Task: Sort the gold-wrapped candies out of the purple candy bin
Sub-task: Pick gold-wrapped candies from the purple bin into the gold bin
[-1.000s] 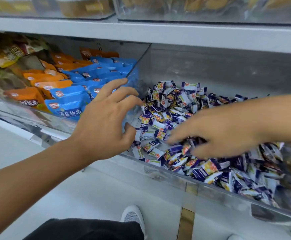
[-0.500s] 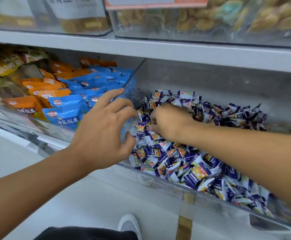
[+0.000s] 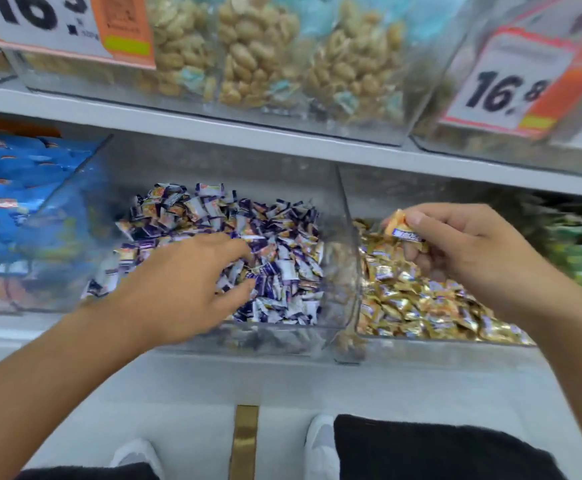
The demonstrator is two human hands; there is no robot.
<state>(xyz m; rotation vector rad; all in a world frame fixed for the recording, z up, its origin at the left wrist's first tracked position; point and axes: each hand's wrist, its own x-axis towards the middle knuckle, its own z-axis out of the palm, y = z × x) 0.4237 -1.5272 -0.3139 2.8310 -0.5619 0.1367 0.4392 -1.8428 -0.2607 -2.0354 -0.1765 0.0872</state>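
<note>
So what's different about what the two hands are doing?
The right hand is raised over the gold candy bin, while the left hand is down in the purple candy bin. The right hand pinches a gold-wrapped candy in its fingertips, while the left hand's fingers reach into the purple candies with nothing clearly held. Both are bare.

Shelf (image 3: 282, 372): white, carries clear bins side by side.
Purple candy bin (image 3: 338, 271): under left hand (image 3: 178, 289).
Gold candy bin (image 3: 438, 341): below right hand (image 3: 462, 247).
Blue packet bin (image 3: 57, 220): left of both.
</note>
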